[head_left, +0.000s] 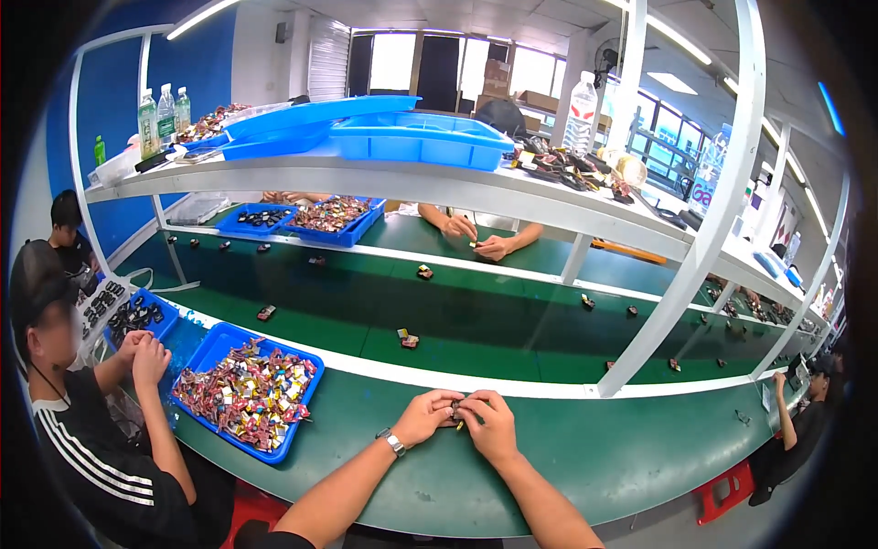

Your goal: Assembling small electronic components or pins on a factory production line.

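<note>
Close in front of me over the green tabletop (567, 448), my two hands meet around one small dark part with a yellow piece (458, 419). My left hand (425, 417), with a metal-banded watch (393, 443) on its wrist, pinches the part from the left. From the other side the fingers of my right hand (491, 427) are closed on it too. Fingers cover most of the part, so its exact kind cannot be made out. Left of my hands stands a blue tray (316, 370) heaped with small red, white and yellow parts.
Beyond a white rail (439, 375) runs a green belt (494, 329) carrying scattered small parts, including one (408, 339) ahead of me. White posts (681, 284) and a loaded shelf (384, 174) rise over it. Co-workers' hands (146, 357) work at left; others (476, 240) work opposite.
</note>
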`<state>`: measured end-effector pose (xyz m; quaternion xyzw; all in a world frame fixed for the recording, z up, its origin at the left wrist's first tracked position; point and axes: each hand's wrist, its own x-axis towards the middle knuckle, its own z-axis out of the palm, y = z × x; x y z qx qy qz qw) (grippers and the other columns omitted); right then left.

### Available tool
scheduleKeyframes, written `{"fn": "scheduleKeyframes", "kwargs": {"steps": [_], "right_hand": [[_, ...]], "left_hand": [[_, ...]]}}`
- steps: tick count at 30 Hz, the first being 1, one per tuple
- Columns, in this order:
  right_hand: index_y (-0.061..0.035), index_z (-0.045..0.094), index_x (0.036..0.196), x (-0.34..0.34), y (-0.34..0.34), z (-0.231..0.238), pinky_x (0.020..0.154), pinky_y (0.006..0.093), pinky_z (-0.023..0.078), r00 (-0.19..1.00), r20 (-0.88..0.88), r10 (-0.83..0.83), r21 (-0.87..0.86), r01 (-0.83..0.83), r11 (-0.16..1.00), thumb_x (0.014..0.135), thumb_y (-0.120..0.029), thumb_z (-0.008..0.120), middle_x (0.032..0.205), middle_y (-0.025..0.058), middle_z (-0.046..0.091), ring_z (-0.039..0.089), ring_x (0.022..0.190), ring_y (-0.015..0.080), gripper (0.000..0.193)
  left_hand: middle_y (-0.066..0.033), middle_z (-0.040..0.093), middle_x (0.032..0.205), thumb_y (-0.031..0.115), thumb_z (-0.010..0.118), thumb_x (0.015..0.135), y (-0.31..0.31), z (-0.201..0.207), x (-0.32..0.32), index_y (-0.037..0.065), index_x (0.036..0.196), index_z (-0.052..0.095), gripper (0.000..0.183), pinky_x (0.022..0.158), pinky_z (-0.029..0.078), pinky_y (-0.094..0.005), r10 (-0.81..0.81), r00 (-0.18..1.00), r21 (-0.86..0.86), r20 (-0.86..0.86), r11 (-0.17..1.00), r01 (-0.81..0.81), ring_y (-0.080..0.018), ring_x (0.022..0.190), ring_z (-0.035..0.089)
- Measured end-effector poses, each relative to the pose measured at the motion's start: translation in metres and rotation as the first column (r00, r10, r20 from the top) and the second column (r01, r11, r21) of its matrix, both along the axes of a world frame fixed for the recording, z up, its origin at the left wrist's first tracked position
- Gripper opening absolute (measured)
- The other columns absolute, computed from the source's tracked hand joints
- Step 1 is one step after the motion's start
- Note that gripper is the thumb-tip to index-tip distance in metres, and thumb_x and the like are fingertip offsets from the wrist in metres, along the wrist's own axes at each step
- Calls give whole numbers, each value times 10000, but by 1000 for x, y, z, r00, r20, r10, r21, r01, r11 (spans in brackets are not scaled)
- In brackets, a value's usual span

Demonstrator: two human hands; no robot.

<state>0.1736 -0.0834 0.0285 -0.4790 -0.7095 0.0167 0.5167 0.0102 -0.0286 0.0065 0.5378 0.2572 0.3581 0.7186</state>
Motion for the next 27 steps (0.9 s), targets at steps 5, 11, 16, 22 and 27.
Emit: {"fn": "scheduleKeyframes", "kwargs": {"steps": [5,11,16,22,27], "right_hand": [[-63,704,885,-3,0,-3,693,341,531,996,-37,-75,-64,73,995,750,-59,755,921,74,626,629,841,239,144],[-63,701,878,-7,-4,2,688,340,538,989,63,-135,33,134,991,735,-43,757,900,79,634,639,818,242,155],[-61,686,864,-8,-6,2,693,347,536,983,101,-150,55,145,988,733,-46,751,896,76,635,638,817,250,147],[-63,680,855,-9,-4,-1,699,348,535,982,70,-173,51,170,984,727,-48,752,899,75,633,636,820,252,148],[-63,678,863,-11,-6,1,711,348,534,975,110,-193,25,192,981,730,-51,751,915,74,632,634,845,250,152]], "left_hand": [[-113,624,1189,-25,457,970,2,-3,1,-12,1287,510,322,910,551,-314,-11,1000,1,7,1000,11,-173,1065,627],[-114,631,1181,-24,462,968,-1,2,1,-8,1285,514,321,907,554,-317,9,1000,-11,-13,1000,-9,-171,1064,626],[-113,638,1166,-24,466,968,1,-1,1,-6,1281,518,318,909,554,-319,9,1000,-17,-28,1000,-9,-170,1058,627],[-113,640,1158,-15,473,969,-1,2,4,-11,1272,517,307,906,553,-315,9,1000,-5,-15,1000,-9,-168,1043,632],[-108,640,1159,-7,482,969,-2,3,3,-13,1260,522,294,892,557,-311,31,999,-17,-20,999,-31,-167,1033,635]]}}
